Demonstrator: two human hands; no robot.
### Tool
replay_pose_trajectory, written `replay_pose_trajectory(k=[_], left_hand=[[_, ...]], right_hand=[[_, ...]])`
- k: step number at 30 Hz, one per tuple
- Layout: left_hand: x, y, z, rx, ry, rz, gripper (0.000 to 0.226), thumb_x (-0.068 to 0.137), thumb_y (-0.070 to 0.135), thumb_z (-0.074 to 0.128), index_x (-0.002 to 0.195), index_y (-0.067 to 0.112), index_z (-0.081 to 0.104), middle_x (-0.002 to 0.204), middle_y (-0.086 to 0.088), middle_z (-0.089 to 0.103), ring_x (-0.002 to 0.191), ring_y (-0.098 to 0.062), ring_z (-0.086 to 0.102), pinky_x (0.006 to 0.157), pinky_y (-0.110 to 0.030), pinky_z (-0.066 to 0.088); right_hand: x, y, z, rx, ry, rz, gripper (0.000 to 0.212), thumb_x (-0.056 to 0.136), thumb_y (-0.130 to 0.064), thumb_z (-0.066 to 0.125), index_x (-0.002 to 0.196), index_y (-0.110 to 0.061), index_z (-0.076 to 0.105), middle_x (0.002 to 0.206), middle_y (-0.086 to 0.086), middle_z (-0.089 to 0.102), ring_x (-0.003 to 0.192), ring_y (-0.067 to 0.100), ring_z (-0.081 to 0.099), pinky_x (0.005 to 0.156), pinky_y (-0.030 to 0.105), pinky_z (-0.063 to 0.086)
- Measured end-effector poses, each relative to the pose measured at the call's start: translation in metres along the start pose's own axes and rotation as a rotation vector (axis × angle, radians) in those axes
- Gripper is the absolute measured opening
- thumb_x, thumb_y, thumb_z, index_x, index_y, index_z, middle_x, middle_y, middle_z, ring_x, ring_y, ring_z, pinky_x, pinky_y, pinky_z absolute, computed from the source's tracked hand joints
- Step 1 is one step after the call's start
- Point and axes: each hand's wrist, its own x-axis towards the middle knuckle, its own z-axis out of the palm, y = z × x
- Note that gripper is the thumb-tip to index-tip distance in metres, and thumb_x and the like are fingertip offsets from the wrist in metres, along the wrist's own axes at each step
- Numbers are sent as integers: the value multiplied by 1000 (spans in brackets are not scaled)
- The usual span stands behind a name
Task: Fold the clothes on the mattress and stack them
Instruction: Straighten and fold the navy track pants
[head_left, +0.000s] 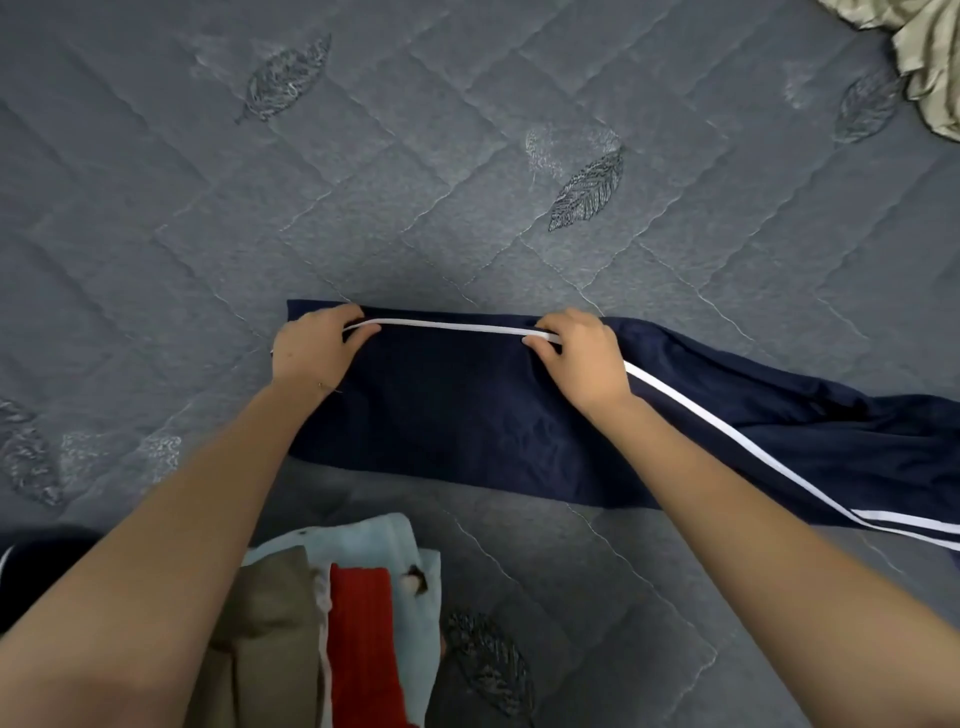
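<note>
Left hand (317, 348) pinches far edge of navy trousers (457, 415) at white stripe (452, 326), fingers curled over seam. Trousers lie flat on grey mattress (467, 130), stretched between both hands. Right hand (582, 358) pinches same stripe, thumb and fingers closed on it. Past right hand, rest of leg trails off unfolded. Folded pile (337, 597) sits nearer body than left hand. Crumpled beige cloth (930, 62) lies far beyond right hand. Step looks like squaring lengthwise fold. Next probably needs trailing leg brought across, edges matched, then onto pile.

Both hands (317, 348) (584, 358) pinching navy trousers (457, 410), grey mattress (415, 156)
</note>
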Motion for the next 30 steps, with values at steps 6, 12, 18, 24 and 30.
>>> replay_pose_trajectory(k=[6, 12, 18, 24, 30], left_hand=[[3, 4, 12, 104, 39, -8, 28, 98, 29, 54, 105, 5, 67, 97, -17, 66, 93, -37, 58, 82, -47, 41], [-12, 41, 17, 128, 90, 164, 34, 90, 12, 61, 123, 6, 58, 127, -19, 51, 117, -39, 45, 105, -49, 29], [-36, 151, 51, -61, -134, 534, 39, 98, 17, 52, 137, 13, 52, 143, -6, 47, 139, -27, 35, 118, -39, 14], [-51, 250, 88, -116, -201, 632, 38, 98, 30, 53, 134, 18, 53, 128, 0, 57, 130, -21, 39, 116, -36, 12], [-57, 300, 109, -9, -350, 644, 23, 95, 39, 55, 110, 25, 63, 103, 6, 59, 105, -16, 47, 101, -29, 23]], right_hand=[[-5, 19, 5, -63, -56, 70, 24, 95, -32, 61, 114, -18, 64, 110, 4, 64, 112, 26, 53, 95, 39, 33], [-31, 53, -17, 46, -35, 154, 27, 89, -45, 66, 101, -20, 65, 92, -6, 68, 92, 18, 62, 91, 37, 40], [-57, 82, -39, 92, -144, 116, 37, 84, -49, 71, 107, -22, 60, 82, -10, 63, 82, 14, 61, 84, 33, 43], [-88, 141, -69, -13, -225, 122, 49, 84, -46, 71, 122, -19, 55, 92, -8, 64, 91, 19, 63, 84, 33, 38], [-117, 189, -90, -26, -304, 166, 33, 88, -41, 68, 112, -22, 56, 90, -10, 65, 91, 15, 61, 82, 30, 29]])
